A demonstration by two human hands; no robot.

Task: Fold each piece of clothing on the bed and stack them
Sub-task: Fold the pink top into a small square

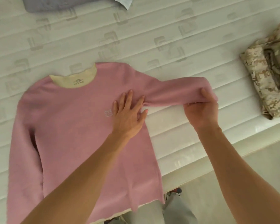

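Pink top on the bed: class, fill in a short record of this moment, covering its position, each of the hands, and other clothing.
pink top: spread flat on mattress
left hand: pressing flat on its chest
right hand: gripping one sleeve, lifted sideways
camouflage garment: folded, far right
grey garment: top edge

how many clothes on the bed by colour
pink: 1, the pink top spread flat
camouflage: 1, the folded camouflage garment
grey-lilac: 1, the grey-lilac garment at the far edge
pale blue-white: 1, the pale piece, mostly cut off
total: 4
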